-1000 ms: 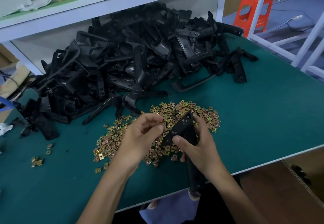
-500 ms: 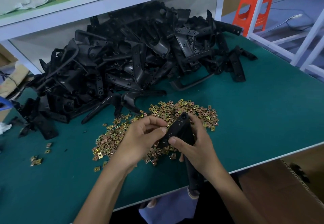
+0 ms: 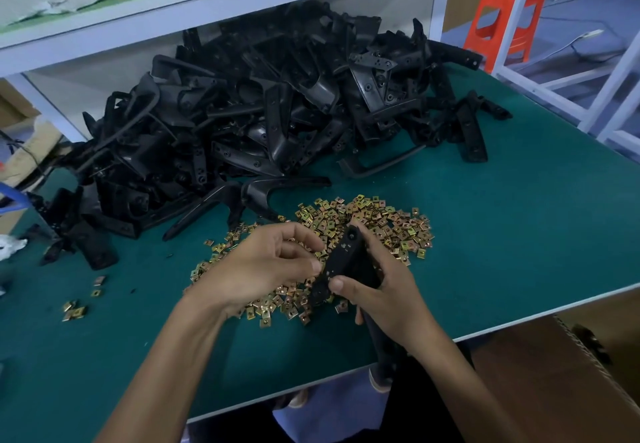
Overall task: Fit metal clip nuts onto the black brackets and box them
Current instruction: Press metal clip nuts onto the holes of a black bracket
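My right hand [image 3: 377,290] grips the bracket [image 3: 341,259]; left hand [image 3: 266,266] curls alongside, contents unclear. A skewed nut could fall among the clip nuts [image 3: 398,231] beneath.

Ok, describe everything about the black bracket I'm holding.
The black bracket is a long plastic-looking strip with small holes in its face. The right hand grips it, tilted above the clip nuts; the left hand touches its edge with the thumb. Its lower end hangs past the table edge.
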Demonstrator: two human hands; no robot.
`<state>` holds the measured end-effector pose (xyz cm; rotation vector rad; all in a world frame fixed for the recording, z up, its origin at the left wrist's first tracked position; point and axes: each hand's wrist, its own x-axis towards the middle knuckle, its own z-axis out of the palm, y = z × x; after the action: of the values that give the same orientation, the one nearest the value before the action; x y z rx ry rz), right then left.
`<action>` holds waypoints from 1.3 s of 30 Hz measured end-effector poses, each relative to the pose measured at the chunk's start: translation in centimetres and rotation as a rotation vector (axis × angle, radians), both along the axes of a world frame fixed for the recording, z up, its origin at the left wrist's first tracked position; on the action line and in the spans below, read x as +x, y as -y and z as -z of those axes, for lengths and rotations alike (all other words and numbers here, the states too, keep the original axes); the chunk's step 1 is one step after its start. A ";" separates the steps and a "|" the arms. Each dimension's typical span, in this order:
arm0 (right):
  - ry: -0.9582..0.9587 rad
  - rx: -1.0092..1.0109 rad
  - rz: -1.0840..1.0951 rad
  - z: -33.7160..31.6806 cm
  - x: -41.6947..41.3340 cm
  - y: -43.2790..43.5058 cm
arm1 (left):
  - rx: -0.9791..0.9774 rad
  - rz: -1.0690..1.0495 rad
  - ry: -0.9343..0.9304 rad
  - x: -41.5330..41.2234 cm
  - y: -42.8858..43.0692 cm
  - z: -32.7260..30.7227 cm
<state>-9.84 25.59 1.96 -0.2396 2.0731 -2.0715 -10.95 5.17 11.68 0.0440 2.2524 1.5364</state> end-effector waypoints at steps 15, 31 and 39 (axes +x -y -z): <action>-0.012 -0.077 0.009 0.1 -0.2 -0.1 | 0.036 0.029 -0.020 0.0 0.1 0.3; -0.059 0.061 0.011 0.5 -0.2 0.3 | 0.200 -0.194 -0.038 1.6 -1.7 2.7; -0.122 -0.003 0.130 0.9 -0.5 -0.1 | 0.102 -0.119 -0.087 2.2 -2.4 1.3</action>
<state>-10.32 25.65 1.11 -0.2440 2.2111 -2.1849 -8.75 7.61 10.39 0.0059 2.2781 1.7428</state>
